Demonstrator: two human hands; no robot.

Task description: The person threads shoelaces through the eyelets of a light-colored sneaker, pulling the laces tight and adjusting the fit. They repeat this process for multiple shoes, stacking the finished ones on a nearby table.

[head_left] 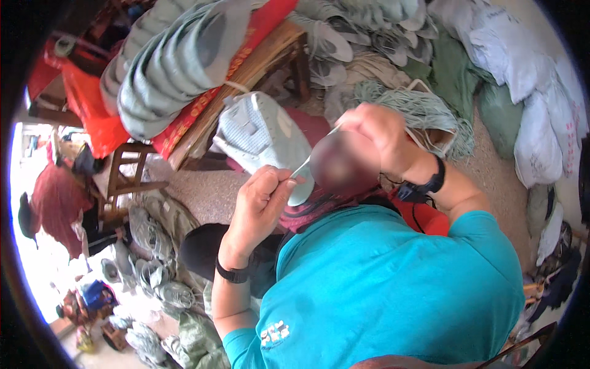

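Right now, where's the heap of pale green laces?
In the head view, the heap of pale green laces lies right of the upper centre, showing just past the right hand, with dark green fabric at its upper right.

Stacked shoe uppers (178,71) lie on the worktop (264,58), ahead left. A single shoe (261,132) is just right of it. Laces (421,107) lie farther right, then sacks (510,61).

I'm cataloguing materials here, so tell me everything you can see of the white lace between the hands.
The lace is white and thin, apparently fabric. It runs nearly straight, seemingly taut, slanting up from the left hand to the right hand, pinched in both. It passes near the pale shoe upper; whether they touch is unclear.
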